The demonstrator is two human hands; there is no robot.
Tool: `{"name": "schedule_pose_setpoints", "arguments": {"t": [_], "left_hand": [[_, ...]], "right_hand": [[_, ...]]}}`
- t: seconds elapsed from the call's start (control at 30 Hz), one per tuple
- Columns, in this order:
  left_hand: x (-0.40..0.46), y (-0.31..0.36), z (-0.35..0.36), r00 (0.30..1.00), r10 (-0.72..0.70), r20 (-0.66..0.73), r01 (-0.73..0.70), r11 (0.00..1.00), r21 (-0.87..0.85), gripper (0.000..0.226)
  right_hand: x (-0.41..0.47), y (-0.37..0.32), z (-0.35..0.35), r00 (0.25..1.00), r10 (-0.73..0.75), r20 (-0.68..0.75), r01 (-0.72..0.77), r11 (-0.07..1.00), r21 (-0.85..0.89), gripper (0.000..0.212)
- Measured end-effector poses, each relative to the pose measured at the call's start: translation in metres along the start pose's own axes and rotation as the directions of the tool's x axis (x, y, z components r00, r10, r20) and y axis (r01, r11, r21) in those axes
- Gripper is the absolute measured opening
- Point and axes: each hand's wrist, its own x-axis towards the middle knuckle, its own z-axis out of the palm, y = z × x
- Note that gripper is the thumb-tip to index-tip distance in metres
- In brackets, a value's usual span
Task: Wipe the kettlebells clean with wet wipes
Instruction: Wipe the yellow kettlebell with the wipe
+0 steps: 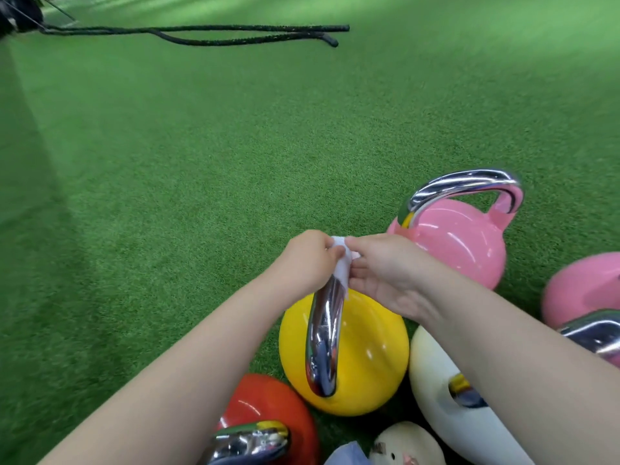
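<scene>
Both hands meet at the top of the chrome handle (323,340) of the round yellow kettlebell (362,357), which stands on the green artificial turf floor (201,162). The left hand (307,260) and the right hand (382,273) each pinch the white wet wipe (340,263), which is bunched between them and drapes over the handle's upper bend. I judge the work to be in its middle: the handle of this one bell is under the wipe, and its glossy body shows no clear sign of having been wiped or not.

Around it stand more bells to do: a pink kettlebell with a chrome handle (456,239) just behind the right hand, a second pink kettlebell (583,290) at the right edge, a white kettlebell (443,397) under the right forearm, and a red kettlebell (268,414) by the left forearm. None shows whether it is clean.

Several things are cut off: the red and second pink bells by the frame, the white one by the arm. A pale cream object (406,444) and a scrap of blue material (345,454) at the bottom edge are too partial to name. A black battle rope (201,33) lies far off on the turf.
</scene>
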Motion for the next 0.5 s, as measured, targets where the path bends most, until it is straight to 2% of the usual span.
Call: {"name": "schedule_pose_setpoints", "arguments": {"t": [0.1, 0.23, 0.33, 0.5], "left_hand": [[0.012, 0.005, -0.005, 0.984, -0.128, 0.126, 0.156, 0.956, -0.250, 0.024], [0.022, 0.012, -0.008, 0.924, -0.220, 0.312, 0.348, 0.821, -0.453, 0.022], [0.019, 0.014, -0.011, 0.916, -0.241, 0.319, 0.373, 0.803, -0.464, 0.022], [0.002, 0.001, -0.016, 0.934, -0.241, 0.264, 0.337, 0.838, -0.429, 0.015]], "right_hand": [[0.013, 0.005, 0.002, 0.998, 0.034, -0.044, -0.031, 0.997, 0.075, 0.025], [0.028, 0.008, 0.006, 0.990, 0.115, -0.081, -0.100, 0.982, 0.162, 0.033], [0.028, 0.009, 0.008, 0.984, 0.118, -0.130, -0.094, 0.980, 0.177, 0.029], [0.010, 0.021, 0.006, 0.990, 0.030, -0.139, -0.038, 0.997, -0.061, 0.030]]}}
